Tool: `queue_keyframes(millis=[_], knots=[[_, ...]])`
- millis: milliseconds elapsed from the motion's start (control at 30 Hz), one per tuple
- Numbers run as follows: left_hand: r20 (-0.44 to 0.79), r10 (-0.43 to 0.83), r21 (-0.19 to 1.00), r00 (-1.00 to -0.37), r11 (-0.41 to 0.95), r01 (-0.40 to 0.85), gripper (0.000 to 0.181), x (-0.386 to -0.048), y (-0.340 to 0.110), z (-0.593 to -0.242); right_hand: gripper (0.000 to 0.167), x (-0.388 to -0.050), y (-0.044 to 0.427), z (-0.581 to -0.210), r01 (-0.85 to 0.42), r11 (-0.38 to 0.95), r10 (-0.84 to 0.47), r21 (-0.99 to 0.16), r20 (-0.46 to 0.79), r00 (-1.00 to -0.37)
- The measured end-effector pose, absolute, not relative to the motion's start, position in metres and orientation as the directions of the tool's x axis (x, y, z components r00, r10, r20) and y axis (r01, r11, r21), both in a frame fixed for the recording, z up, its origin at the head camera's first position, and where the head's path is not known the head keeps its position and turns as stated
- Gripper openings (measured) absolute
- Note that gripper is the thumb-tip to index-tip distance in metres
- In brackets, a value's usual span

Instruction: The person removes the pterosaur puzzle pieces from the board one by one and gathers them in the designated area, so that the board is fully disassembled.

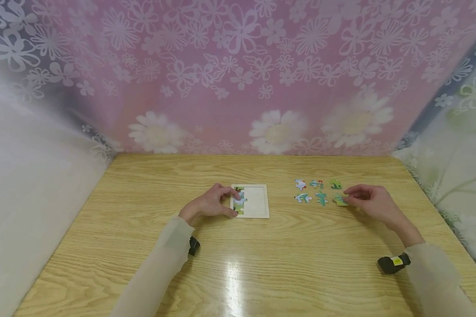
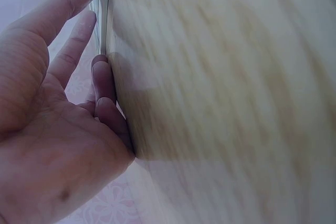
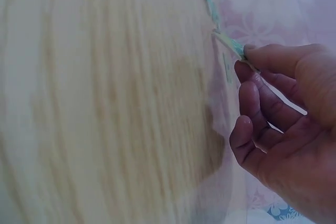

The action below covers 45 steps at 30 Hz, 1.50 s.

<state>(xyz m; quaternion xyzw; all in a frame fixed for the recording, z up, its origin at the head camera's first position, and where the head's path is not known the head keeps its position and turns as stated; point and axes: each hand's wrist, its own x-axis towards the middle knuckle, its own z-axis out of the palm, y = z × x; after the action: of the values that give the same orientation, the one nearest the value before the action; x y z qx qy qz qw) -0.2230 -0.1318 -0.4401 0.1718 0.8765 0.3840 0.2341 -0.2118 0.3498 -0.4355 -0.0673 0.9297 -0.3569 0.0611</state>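
My right hand [image 1: 374, 203] pinches a flat green knobbed jigsaw piece [image 1: 340, 200] by its right side, tilted off the table [image 1: 301, 251]; the cream square frame [image 1: 267, 204] lies well leftward, nearer my left hand [image 1: 211, 202], whose thumb and forefinger rest spread on it.

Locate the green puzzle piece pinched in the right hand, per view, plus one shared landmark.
Head: the green puzzle piece is right of centre, below mid-height, at the tip of the right hand.
Left wrist: not in this picture.
Right wrist: upper part, right of centre, seen nearly edge-on and tilted, pinched in that hand.
Shared landmark: the wood-grain table, visible in all three views.
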Motion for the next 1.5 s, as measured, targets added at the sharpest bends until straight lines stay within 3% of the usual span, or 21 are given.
queue_keyframes(millis=[500, 867, 1133, 1500], knots=[[-0.289, 0.476, 0.753, -0.831, 0.649, 0.11, 0.037, -0.222, -0.131, -0.438, 0.035, -0.22, 0.346, -0.435, -0.133, 0.827, -0.188, -0.547, -0.046, -0.981], [-0.287, 0.482, 0.747, -0.828, 0.653, 0.121, 0.038, -0.222, -0.132, -0.439, 0.036, -0.222, 0.346, -0.438, -0.129, 0.829, -0.181, -0.544, -0.042, -0.983], [-0.249, 0.55, 0.74, -0.798, 0.639, 0.21, 0.036, -0.224, -0.137, -0.44, 0.038, -0.217, 0.338, -0.435, -0.164, 0.811, -0.185, -0.561, 0.02, -0.982], [-0.151, 0.415, 0.764, -0.897, 0.625, 0.16, 0.034, -0.233, -0.134, -0.433, 0.035, -0.215, 0.296, -0.423, -0.228, 0.768, -0.241, -0.599, 0.06, -0.969]])
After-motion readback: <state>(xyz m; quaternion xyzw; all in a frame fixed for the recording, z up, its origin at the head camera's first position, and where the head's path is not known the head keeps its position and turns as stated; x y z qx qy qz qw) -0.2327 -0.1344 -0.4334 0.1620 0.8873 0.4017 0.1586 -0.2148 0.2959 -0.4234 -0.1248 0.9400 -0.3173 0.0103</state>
